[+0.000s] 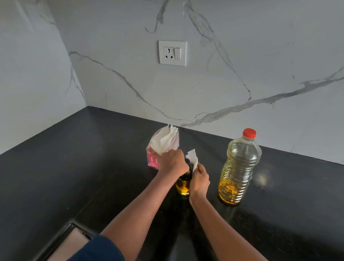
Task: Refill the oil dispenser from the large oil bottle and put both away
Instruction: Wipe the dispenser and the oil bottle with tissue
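The small oil dispenser [183,186] stands on the black counter, its glass base holding yellow oil and its dark top mostly hidden by my hands. My left hand [172,160] grips the dispenser's top from the left. My right hand [200,180] holds a white tissue [193,159] against the right side of the dispenser's top. To the right stands the large oil bottle [239,168], upright, red cap on, with only a low layer of oil at the bottom.
A pink tissue box [158,151] with white tissues sticking out sits just behind my left hand. The black counter [88,166] runs into a corner of marble wall with a socket [172,52]. The counter's front edge is at the lower left.
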A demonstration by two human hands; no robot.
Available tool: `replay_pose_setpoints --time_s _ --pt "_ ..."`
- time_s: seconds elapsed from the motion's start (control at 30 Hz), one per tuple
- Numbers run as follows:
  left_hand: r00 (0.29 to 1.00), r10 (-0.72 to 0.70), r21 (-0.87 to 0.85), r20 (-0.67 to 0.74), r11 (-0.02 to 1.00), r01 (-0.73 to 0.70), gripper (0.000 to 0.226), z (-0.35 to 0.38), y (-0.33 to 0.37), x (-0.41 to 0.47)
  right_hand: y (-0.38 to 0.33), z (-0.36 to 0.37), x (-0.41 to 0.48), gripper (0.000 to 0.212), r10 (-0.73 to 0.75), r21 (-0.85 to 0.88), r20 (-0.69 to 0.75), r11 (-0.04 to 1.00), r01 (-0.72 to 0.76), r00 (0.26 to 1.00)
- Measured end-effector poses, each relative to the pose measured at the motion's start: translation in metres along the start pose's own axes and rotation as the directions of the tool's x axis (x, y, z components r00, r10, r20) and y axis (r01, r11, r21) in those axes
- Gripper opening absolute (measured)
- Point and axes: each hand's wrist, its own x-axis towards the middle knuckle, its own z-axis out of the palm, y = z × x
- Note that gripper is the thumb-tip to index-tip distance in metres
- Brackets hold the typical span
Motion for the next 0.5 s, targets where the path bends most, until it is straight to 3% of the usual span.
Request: replay_pose_setpoints --time_s 0.13,0.27,0.37,0.5 --pt "1.000 0.010 -0.012 0.014 1.000 -0.010 0.047 -0.001 0.000 0.002 0.025 -0.003 -0.030 0.036 -0.020 0.045 -0.058 0.999 0.023 0.998" --pt "0.998 0.028 -0.054 0.056 0.998 -0.025 0.044 -0.002 -0.001 0.006 0.030 -0.002 -0.036 0.033 -0.073 -0.038 -0.096 0.997 0.069 0.993" --pt "0.999 0.025 -0.032 0.038 0.999 -0.024 0.044 -0.002 0.002 0.004 0.021 0.000 -0.022 0.032 -0.056 -0.058 -0.130 0.997 0.049 0.990" --pt "1.000 0.007 -0.009 0.016 1.000 -0.007 0.045 0.000 0.006 0.000 0.024 -0.003 0.003 0.030 0.051 -0.027 -0.065 0.998 -0.053 0.997"
